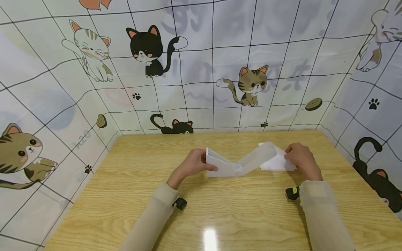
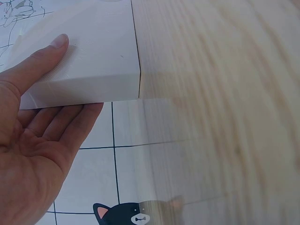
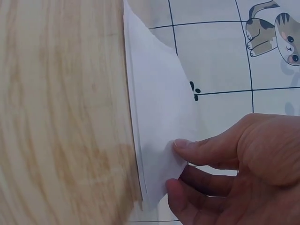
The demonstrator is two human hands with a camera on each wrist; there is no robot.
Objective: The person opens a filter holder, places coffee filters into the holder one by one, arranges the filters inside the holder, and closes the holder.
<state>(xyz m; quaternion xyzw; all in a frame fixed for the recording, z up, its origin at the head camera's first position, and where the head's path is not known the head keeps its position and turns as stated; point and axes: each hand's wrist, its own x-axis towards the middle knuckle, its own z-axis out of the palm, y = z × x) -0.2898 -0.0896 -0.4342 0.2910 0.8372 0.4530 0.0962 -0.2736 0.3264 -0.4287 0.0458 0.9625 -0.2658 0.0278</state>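
Observation:
My left hand (image 1: 195, 162) grips the left end of a white box (image 1: 221, 168), which rests on its long side near the middle of the table. In the left wrist view the thumb of my left hand (image 2: 40, 126) lies on the face of the white box (image 2: 101, 51), with the fingers behind it. A translucent flap (image 1: 258, 157) rises from the box's right end, slanting up to the right. Beyond the flap stands a folded white paper (image 1: 277, 163), its right edge pinched by my right hand (image 1: 300, 158). Thumb and fingertips meet at the paper (image 3: 154, 108) in the right wrist view.
The wooden table (image 1: 150, 153) has a light grain and a bright reflection near its front. Behind it and at both sides hangs a white grid-patterned cloth (image 1: 198, 73) with cartoon cats. Small black cameras (image 1: 292, 193) sit at both wrists.

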